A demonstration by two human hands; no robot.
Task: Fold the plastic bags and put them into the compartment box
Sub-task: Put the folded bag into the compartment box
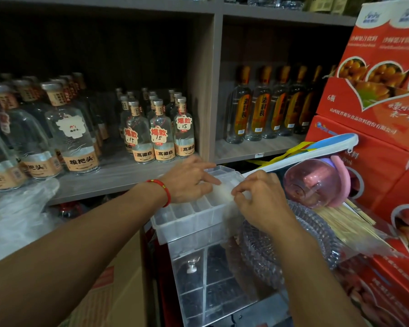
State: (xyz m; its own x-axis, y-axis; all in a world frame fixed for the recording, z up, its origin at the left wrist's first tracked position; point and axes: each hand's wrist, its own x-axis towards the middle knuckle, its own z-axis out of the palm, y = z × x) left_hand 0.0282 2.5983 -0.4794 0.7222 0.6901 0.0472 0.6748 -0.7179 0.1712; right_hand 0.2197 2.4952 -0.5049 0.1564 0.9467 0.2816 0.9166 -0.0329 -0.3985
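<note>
Two hands meeting over a clear compartment box [194,217], seen from above at a shop shelf. Left hand [189,182], red cord at the wrist, index finger stretched out and pressing a small folded plastic bag [219,191] down toward one of the box's far compartments. Right hand [257,197] with fingertips curled, its grip pinching the same pale bundle at the near edge. Nearer compartments apparently unfilled, though too translucent to tell for certain. More loose plastic bags [19,208] heaped at far left, well apart from the box, unfolded. Judged so: one bag folded and going in, most of the job left. Around: bottles of clear liquor [161,135] on the shelf behind, red drink cartons [376,102] stacked at right, bamboo skewers [340,218] beside the box.
</note>
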